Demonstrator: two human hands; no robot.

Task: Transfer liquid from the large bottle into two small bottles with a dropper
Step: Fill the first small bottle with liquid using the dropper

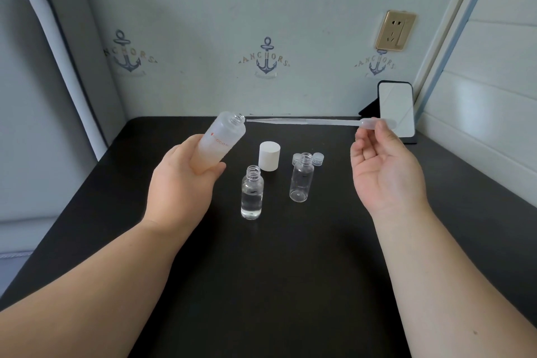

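Note:
My left hand (186, 180) grips the lower part of the large frosted bottle (225, 136), which is lifted off the table and tilted with its uncapped mouth pointing up and right. My right hand (383, 166) pinches the bulb of the clear plastic dropper (313, 122), held almost level, its tip just right of the bottle's mouth. Two small clear bottles stand uncapped on the black table (290, 270). The left small bottle (252, 193) holds clear liquid to about half. The right small bottle (302, 179) looks empty.
A white cylindrical cap (269, 155) stands behind the small bottles. Two small clear caps (317, 159) lie behind the right small bottle. A phone (396, 109) leans on a stand at the back right. A wall runs behind the table and a panel along its right side.

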